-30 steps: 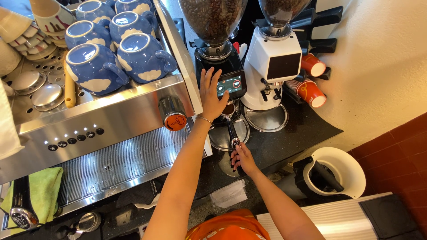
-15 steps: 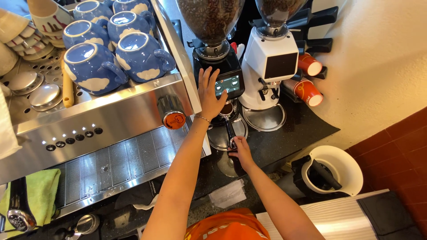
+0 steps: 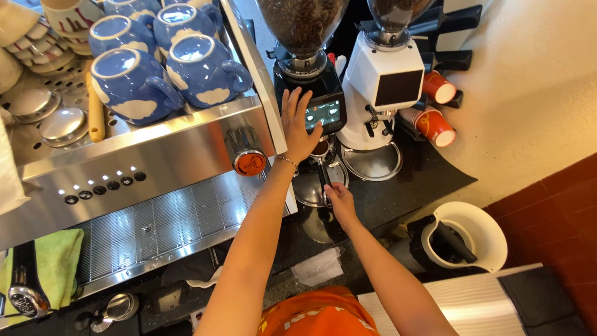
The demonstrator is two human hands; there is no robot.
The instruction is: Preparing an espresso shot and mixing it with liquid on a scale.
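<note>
At centre frame, the left hand (image 3: 298,127) lies spread wide, fingers splayed, against the lit touchscreen (image 3: 324,113) of a black coffee grinder (image 3: 309,81) whose hopper is full of dark beans. Just below it, the right hand (image 3: 339,200) is closed around the black handle of a portafilter (image 3: 322,163), whose basket sits under the grinder's spout and shows brown grounds. Compared with half a second ago, both hands keep the same posts: palm on the screen, fist on the handle, with no visible shift in the portafilter.

To the right stands a white grinder (image 3: 382,81) with a dark screen, and beside it two red paper cups (image 3: 434,106) lie on their sides. At upper left, blue cloud-patterned mugs (image 3: 168,62) crowd the top of a stainless espresso machine (image 3: 124,168), whose drip grate runs across the left middle of the frame. A green cloth (image 3: 53,261) lies at lower left. At lower right, a white knock bin (image 3: 466,236) sits just off the dark worktop (image 3: 404,180). An orange garment shows at the bottom edge.
</note>
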